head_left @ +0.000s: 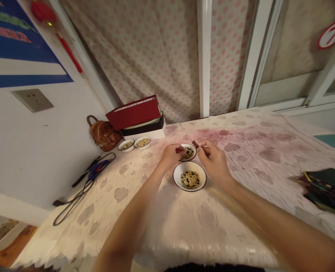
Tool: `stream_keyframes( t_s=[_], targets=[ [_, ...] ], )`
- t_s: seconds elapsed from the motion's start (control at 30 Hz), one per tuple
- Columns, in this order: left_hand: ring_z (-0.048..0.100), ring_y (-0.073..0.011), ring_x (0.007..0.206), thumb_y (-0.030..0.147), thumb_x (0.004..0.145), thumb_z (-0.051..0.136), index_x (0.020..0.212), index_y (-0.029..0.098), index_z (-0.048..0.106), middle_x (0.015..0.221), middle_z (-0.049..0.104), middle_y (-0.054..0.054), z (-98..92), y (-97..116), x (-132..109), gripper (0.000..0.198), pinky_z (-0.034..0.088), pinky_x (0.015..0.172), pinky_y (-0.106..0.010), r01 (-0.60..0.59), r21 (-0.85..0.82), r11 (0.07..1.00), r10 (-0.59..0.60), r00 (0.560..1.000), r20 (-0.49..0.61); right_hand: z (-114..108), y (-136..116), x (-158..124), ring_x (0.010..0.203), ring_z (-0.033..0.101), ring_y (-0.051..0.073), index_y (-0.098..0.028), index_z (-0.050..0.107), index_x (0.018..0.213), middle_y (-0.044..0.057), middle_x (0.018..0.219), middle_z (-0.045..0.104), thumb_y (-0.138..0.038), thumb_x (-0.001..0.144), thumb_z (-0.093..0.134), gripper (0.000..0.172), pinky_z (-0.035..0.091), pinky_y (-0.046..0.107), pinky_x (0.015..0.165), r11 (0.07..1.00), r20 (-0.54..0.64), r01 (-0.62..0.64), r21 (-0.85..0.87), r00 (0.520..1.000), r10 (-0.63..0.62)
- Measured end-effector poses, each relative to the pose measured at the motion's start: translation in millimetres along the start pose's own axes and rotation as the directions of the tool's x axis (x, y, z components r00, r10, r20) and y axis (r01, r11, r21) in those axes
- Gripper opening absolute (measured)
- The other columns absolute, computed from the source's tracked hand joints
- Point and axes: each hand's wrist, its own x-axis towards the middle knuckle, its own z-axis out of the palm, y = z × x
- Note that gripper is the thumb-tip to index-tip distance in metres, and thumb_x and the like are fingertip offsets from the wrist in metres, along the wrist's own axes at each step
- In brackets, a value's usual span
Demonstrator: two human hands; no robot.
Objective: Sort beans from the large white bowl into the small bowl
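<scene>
A white bowl with a dark rim (189, 176) holds mixed pale and black beans or beads near the middle of the table. Just behind it stands a smaller bowl (188, 153) with similar contents. My left hand (172, 154) is at the small bowl's left edge, fingers pinched together; what they hold, if anything, is too small to tell. To the right of that bowl, my right hand (212, 158) grips a small dark brown piece (195, 144) between thumb and fingers.
Two more bowls (126, 145) (142, 142) stand at the back left, before stacked boxes (145, 130) and a brown bag (105, 135). A blue tool with a cord (96, 170) lies at left. Dark green scraps (324, 189) lie at right.
</scene>
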Motion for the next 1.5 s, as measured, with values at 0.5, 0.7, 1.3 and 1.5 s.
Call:
stream_keyframes(
  t_s=[0.5,0.7,1.3,1.5],
  targets=[
    [0.066,-0.0161,0.092,0.031,0.067,0.094,0.093,0.015,0.082,0.099,0.076,-0.008,0.2,27.6,-54.5,0.033,0.045,0.09,-0.031,0.211,-0.819,0.533,-0.068,0.976,0.207,-0.9,-13.1,-9.1,0.059,0.06,0.017,-0.022,0.071,0.107,-0.002,0.064,0.064,-0.033,0.094,0.052,0.026,0.043,0.028,0.057,0.987,0.093,0.027,0.156,0.995,-0.042],
    [0.066,-0.0163,0.09,0.035,0.067,0.095,0.09,0.015,0.083,0.094,0.076,-0.009,-0.8,28.9,-57.3,0.033,0.045,0.091,-0.032,0.178,-0.835,0.52,-0.05,0.983,0.179,-2.3,-15.3,-10.0,0.059,0.062,0.017,-0.02,0.074,0.111,0.0,0.065,0.067,-0.035,0.094,0.051,0.032,0.045,0.029,0.056,0.989,0.11,0.056,0.139,0.991,-0.072],
    [0.066,-0.0173,0.089,0.044,0.064,0.095,0.086,0.014,0.082,0.091,0.076,-0.008,-0.8,29.3,-58.6,0.039,0.045,0.091,-0.033,0.16,-0.8,0.578,-0.029,0.984,0.175,-0.8,-12.8,-11.0,0.052,0.058,0.017,-0.019,0.075,0.116,-0.002,0.055,0.061,-0.034,0.093,0.051,0.037,0.043,0.028,0.053,0.994,0.139,0.072,0.083,0.987,-0.083],
    [0.064,-0.0153,0.084,0.045,0.064,0.095,0.085,0.014,0.082,0.09,0.076,-0.008,0.4,27.4,-57.7,0.04,0.045,0.088,-0.032,0.153,-0.808,0.569,-0.047,0.987,0.154,-1.2,-14.1,-10.1,0.051,0.058,0.018,-0.02,0.077,0.112,-0.004,0.049,0.054,-0.034,0.092,0.051,0.036,0.044,0.029,0.053,0.994,0.137,0.065,0.089,0.988,-0.076]
  ],
)
